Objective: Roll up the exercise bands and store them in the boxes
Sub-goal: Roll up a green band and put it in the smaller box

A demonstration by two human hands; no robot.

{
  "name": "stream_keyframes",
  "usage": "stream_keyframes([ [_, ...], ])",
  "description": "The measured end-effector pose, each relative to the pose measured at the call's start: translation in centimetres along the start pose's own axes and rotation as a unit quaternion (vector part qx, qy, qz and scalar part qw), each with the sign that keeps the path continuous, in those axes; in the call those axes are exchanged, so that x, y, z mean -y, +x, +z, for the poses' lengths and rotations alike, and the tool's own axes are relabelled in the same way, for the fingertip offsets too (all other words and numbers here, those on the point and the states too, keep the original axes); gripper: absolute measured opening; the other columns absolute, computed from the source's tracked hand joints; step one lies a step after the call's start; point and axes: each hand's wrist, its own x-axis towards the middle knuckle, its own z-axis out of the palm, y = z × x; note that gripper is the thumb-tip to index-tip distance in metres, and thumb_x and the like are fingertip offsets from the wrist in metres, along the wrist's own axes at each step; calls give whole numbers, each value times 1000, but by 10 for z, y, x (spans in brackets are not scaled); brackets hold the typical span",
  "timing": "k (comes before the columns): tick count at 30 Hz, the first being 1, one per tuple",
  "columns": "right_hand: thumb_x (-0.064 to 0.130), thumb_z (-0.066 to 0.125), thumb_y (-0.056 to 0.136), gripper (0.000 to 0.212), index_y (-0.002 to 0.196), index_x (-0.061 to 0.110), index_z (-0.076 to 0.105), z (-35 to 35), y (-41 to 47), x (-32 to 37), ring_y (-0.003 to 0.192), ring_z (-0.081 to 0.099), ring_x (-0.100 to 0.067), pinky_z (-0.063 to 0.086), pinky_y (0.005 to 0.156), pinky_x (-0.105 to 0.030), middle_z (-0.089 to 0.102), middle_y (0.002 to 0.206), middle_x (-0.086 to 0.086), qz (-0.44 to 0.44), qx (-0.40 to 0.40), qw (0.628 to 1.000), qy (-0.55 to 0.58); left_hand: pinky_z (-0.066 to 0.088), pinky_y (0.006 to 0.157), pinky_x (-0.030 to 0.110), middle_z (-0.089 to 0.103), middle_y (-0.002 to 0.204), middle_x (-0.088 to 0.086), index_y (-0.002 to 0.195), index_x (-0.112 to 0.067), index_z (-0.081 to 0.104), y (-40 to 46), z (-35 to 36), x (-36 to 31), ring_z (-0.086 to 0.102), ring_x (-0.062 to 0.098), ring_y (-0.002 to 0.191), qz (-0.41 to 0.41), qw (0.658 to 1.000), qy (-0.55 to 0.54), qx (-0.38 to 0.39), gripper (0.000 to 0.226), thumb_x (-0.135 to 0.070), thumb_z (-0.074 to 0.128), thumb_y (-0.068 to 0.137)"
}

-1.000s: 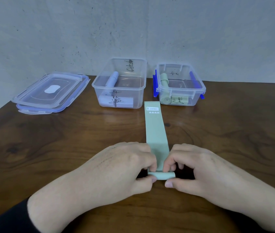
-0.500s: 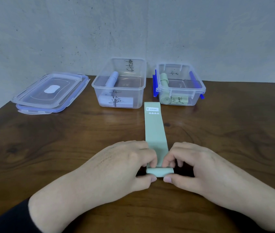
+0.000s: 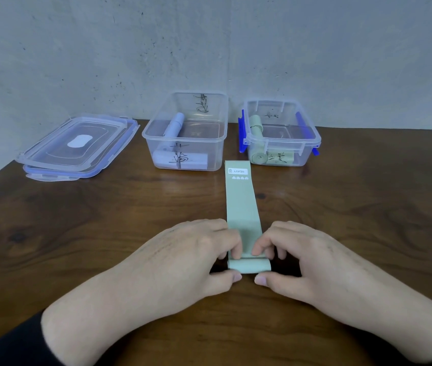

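Green exercise band (image 3: 241, 204) marked HEAVY is laid out flat on the wooden table (image 3: 77, 233), running from the hands out toward the two open boxes, and only its near end is curled into a small roll so far. Left hand (image 3: 193, 257) and right hand (image 3: 299, 254) are both pinched on that roll, fingers on top and thumbs tucked at the near edge, one hand at each side. So this looks like the start of the rolling step. Next move, I'd guess, is walking the roll forward while keeping the edges lined up so it doesn't cone out. The right box (image 3: 307, 143) already has green rolls in it, so that's probably its home; the left box (image 3: 185, 136) holds pale purple ones. Stacked lids (image 3: 77, 146) sit off to the left.
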Motion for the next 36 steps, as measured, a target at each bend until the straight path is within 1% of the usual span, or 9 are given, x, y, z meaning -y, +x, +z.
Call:
stream_keyframes([
  [4,51,65,85,14,91,46,53,1,0,0,104,46,1,40,83,-12,50,99,24,5,-11,1000,-1,38,72,12,48,92,-18,100,-41,52,0,0,1,47,1,87,0,1000,6,-6,18,-55,51,90],
  [8,50,62,88,10,92,44,56,0,-1,1,103,47,1,41,83,-13,51,96,23,6,-16,1000,-2,34,68,11,47,92,-19,102,-41,48,1,-1,1,47,2,88,-9,1000,10,5,25,-59,55,86],
  [12,51,61,88,10,94,43,59,0,-1,1,105,46,1,41,83,-13,51,97,24,4,-12,1000,0,34,68,11,48,92,-17,100,-40,50,1,1,2,46,3,87,-3,1000,15,-6,19,-54,54,88],
  [17,52,68,83,20,95,46,55,1,1,-1,103,47,0,41,84,-13,51,98,24,13,-17,1000,12,33,66,11,47,92,-18,101,-40,54,1,1,3,47,2,87,-3,1000,18,-12,18,-54,51,90],
  [24,50,63,87,10,89,44,56,1,0,-1,103,47,-1,41,82,-14,51,95,23,5,-26,1000,7,33,66,10,47,93,-20,106,-44,47,2,0,2,46,-3,87,-13,1000,14,-9,26,-60,52,87],
  [27,51,62,87,9,90,44,57,0,0,-1,103,47,-1,41,81,-14,52,94,22,8,-21,1000,6,34,68,10,47,93,-19,103,-41,48,1,1,3,46,0,87,-10,1000,16,-19,21,-55,54,88],
  [30,52,65,85,17,98,46,55,1,1,-1,103,47,1,41,82,-13,51,97,25,14,-22,1000,8,35,67,11,47,91,-18,101,-41,50,0,2,4,47,1,86,-9,999,20,-27,18,-54,53,88],
  [33,50,68,84,20,97,45,54,2,2,-2,104,45,2,40,83,-11,48,103,28,18,-22,1000,8,34,65,11,47,90,-18,101,-41,52,1,1,4,47,0,85,-13,999,22,-33,17,-53,52,89],
  [36,49,65,86,13,95,44,56,2,1,-2,103,46,0,42,83,-14,51,97,23,14,-27,1000,3,36,68,11,47,94,-20,107,-42,52,2,1,3,48,1,87,-17,999,24,-28,22,-56,49,90],
])
